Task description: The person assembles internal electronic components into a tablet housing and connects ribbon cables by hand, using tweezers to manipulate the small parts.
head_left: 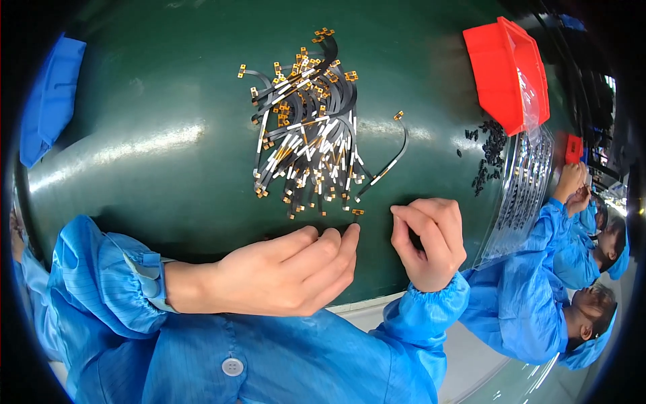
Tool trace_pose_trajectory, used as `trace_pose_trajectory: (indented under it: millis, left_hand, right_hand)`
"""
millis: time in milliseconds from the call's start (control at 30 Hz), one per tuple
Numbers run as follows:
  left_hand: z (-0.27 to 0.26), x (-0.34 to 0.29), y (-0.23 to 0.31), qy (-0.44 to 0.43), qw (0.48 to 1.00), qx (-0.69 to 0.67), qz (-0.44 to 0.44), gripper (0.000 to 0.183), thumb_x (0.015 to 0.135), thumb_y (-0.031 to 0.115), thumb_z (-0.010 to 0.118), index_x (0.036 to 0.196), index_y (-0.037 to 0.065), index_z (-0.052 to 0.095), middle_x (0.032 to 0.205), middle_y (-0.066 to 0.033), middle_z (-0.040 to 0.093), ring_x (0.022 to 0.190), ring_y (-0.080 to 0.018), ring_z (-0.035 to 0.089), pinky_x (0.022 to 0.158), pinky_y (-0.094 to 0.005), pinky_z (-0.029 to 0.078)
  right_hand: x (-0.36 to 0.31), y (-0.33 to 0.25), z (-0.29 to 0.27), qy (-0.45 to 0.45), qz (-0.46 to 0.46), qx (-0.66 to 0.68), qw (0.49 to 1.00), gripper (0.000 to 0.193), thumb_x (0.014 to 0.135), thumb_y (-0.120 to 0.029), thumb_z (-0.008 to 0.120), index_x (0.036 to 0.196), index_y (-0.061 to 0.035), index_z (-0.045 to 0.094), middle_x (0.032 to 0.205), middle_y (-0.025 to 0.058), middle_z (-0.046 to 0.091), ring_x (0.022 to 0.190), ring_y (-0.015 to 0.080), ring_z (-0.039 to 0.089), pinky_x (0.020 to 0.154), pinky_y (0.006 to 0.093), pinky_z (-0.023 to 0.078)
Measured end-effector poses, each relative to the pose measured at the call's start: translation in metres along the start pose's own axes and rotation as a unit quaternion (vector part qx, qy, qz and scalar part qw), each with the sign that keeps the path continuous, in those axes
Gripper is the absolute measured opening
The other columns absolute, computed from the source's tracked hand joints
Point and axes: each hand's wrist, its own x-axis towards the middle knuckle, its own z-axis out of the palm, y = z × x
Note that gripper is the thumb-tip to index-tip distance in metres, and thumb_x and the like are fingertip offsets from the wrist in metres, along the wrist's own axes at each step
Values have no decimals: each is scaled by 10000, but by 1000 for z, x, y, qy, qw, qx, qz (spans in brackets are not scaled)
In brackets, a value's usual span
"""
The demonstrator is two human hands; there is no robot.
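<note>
My left hand [269,273] lies over the near part of the green table, fingers together and pointing right. From its fingertips sticks the gold connector end of a flex cable [358,212]; the rest of that cable is hidden by the hand. Close by on the right, my right hand [434,239] is curled with thumb and forefinger pressed together; whatever is in the pinch is too small to make out. Beyond both hands lies a tangled heap of black-and-white flex cables [309,135] with gold ends. One loose flex cable [393,161] lies apart, right of the heap.
A red bin [481,57] stands at the far right, near small black parts [494,145] scattered on the green table [168,161]. Clear plastic trays [521,192] lie beside them. A blue bin [57,94] is far left. Co-workers in blue [518,303] sit to my right.
</note>
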Motion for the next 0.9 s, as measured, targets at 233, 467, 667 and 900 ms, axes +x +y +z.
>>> trace_pose_trajectory:
  millis: [233,467,667,900]
  left_hand:
    - [-2,1,-1,-10,1000,-8,-3,173,822,151,591,931,53,683,1105,-108,693,845,-159,621,712,-242,520]
    - [-2,2,-2,-10,1000,-11,-2,173,826,152,586,933,58,683,1107,-108,692,855,-159,626,719,-241,523]
    - [-3,0,-1,-6,1000,0,-4,173,820,154,585,930,60,681,1103,-102,692,859,-159,627,726,-240,521]
    - [-2,-1,0,-1,1000,3,-7,176,813,157,583,933,68,677,1104,-90,690,868,-152,618,731,-239,503]
  right_hand:
    - [-17,-32,-1,28,260,10,965,273,704,-29,847,904,0,664,835,97,644,714,224,602,638,310,496]
    - [-15,-36,10,69,218,-10,974,204,704,55,805,879,11,709,822,97,655,732,224,614,651,315,501]
    - [-11,-26,4,34,197,22,979,221,703,74,793,904,17,722,813,98,654,725,222,614,638,307,497]
    - [4,-15,4,14,34,41,998,253,648,78,801,879,18,717,794,90,645,706,233,605,606,323,496]
